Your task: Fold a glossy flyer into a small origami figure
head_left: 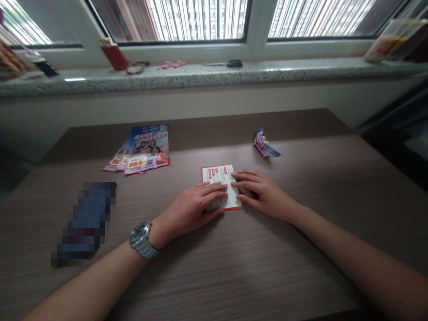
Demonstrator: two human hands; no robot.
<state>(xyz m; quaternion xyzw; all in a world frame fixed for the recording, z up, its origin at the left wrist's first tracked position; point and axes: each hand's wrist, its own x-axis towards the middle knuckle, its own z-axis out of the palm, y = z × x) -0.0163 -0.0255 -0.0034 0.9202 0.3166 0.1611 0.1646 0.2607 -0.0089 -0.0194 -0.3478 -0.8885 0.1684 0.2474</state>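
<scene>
- Leaflet [230, 202]: flat on worktop [207, 276].
- Left hand [197, 203]: open, fingers extended across leaflet.
- Right hand [267, 194]: open, fingers slightly spread at leaflet's right edge.
- Folded paper [264, 146]: beyond leaflet, rightward.

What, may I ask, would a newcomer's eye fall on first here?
Probably the white, red-edged sheet near the middle of the table, under the left hand, with the right hand at its edge. Then the silver watch on the left wrist and bright flyers fanned toward the back left.
</scene>
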